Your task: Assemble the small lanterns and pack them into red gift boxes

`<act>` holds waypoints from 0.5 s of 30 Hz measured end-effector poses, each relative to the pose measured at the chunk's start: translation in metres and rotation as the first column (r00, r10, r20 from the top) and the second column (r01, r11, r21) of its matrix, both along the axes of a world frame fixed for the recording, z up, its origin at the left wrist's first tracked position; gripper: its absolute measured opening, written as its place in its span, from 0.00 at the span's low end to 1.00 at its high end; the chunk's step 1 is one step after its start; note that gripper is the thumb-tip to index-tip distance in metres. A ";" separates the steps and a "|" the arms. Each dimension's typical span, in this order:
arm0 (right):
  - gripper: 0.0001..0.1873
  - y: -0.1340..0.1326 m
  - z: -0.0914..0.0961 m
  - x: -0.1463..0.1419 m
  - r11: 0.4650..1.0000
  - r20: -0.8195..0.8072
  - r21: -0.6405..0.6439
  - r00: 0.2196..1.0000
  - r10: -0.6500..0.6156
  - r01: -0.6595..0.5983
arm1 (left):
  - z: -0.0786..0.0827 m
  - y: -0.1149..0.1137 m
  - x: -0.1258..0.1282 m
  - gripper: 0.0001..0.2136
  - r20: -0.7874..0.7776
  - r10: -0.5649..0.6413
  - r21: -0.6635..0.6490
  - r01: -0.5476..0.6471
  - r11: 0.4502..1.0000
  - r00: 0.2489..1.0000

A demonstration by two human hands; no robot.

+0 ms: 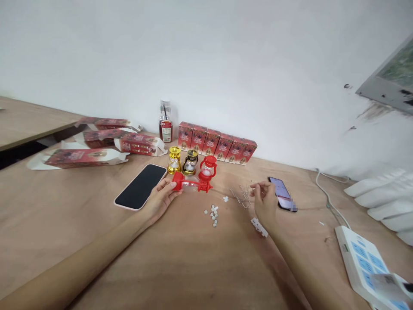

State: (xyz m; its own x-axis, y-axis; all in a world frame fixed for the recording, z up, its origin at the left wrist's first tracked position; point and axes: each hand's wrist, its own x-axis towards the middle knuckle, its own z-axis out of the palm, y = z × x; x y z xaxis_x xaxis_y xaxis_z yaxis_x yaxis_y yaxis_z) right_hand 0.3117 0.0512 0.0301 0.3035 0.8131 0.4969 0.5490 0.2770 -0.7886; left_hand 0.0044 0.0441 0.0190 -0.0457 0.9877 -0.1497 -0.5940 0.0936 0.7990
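My left hand [164,196] grips the red base of a small toy lantern [190,183], which lies on its side with its clear globe and red top pointing right. Just behind it stand an upright red lantern [208,168], a dark bronze one [190,162] and a gold one [174,160]. My right hand [265,198] has its fingers pinched together beside a heap of thin bent wires [241,198]; whatever is between the fingertips is too small to make out. Several button cells [214,216] lie between the hands. A white plastic strip [259,227] rests by my right wrist.
Small red boxes [211,142] stand in a row by the wall, next to a bottle [165,125]. Opened red cartons [87,157] lie at left. One phone [142,187] is by my left hand, another phone [282,193] by my right. A power strip [364,262] sits at right.
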 end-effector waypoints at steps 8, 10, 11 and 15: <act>0.13 0.016 -0.006 -0.001 0.996 -0.186 -0.072 0.982 0.031 -0.045 | 0.000 -0.001 0.000 0.11 0.015 0.001 -0.025 -0.001 1.000 1.000; 0.14 0.014 -0.006 0.001 0.997 -0.214 -0.067 0.976 0.031 -0.046 | 0.000 0.000 0.000 0.10 0.015 -0.012 -0.025 0.012 1.000 1.000; 0.15 0.013 -0.006 0.001 0.997 -0.230 -0.063 0.973 0.030 -0.045 | -0.001 0.000 0.000 0.10 0.018 -0.018 -0.026 0.018 1.000 1.000; 0.18 0.011 -0.008 -0.005 0.996 -0.405 -0.022 0.912 0.072 -0.089 | -0.003 0.002 -0.001 0.11 0.039 -0.023 -0.024 0.024 0.999 0.999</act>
